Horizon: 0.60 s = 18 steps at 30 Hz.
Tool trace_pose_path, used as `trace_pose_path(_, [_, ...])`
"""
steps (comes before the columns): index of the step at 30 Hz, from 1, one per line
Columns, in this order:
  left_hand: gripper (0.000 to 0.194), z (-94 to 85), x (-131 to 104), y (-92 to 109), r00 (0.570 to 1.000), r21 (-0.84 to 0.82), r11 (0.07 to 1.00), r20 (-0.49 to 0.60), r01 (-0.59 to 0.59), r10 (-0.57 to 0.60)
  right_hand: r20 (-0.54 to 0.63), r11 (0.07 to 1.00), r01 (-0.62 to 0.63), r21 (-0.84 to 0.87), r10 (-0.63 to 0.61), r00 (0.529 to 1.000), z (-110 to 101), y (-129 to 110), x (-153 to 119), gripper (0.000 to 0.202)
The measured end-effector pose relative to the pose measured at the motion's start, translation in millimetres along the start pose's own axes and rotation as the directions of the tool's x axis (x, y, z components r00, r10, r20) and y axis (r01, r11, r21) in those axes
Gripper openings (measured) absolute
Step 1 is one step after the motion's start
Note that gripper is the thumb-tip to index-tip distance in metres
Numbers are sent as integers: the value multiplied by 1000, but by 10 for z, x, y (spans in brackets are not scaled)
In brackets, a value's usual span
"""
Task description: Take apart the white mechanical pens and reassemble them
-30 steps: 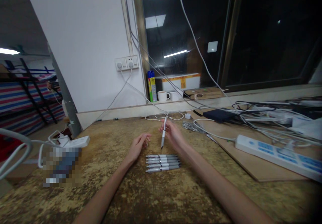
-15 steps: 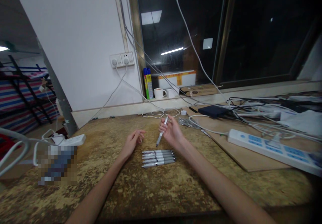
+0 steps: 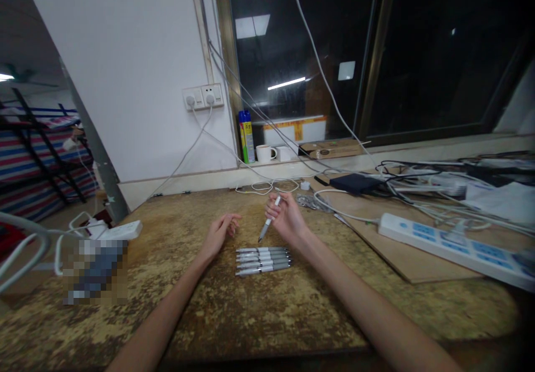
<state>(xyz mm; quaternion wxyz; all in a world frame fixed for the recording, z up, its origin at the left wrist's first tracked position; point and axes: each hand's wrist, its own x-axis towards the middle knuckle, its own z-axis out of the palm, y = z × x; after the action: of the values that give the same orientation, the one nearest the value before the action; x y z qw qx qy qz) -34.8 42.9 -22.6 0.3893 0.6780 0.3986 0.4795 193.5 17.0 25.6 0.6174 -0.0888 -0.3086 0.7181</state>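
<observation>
Several white and grey pens (image 3: 262,262) lie side by side in a stack of rows on the worn wooden table (image 3: 267,316). My right hand (image 3: 285,216) is closed around another white and grey pen (image 3: 267,224), holding it tilted above the row, its dark tip pointing down and left. To the left of it, my left hand (image 3: 221,234) hovers near the tabletop with loosely curled, parted fingers and nothing in it, beyond the left ends of the row.
On the right, a white power strip (image 3: 443,244) rests on a brown board (image 3: 401,260), near tangled cables and a dark box (image 3: 355,183). A mug (image 3: 264,153) and spray can (image 3: 246,138) stand on the sill. A pixelated object (image 3: 98,269) is at left.
</observation>
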Motion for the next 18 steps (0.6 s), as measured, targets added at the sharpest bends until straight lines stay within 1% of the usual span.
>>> trace_pose_path(5, [54, 1, -1, -14, 1000, 0, 1000, 5, 11, -11, -19, 1000, 7, -27, -7, 1000, 7, -28, -19, 26])
trace_pose_path(12, [52, 21, 0, -4, 1000, 1, 1000, 17, 10, -10, -28, 999, 26, -41, -27, 999, 13, -32, -27, 15])
trace_pose_path(18, [52, 30, -16, 16, 1000, 10, 1000, 13, 17, -17, -36, 997, 44, -57, -46, 998, 20, -48, -33, 19])
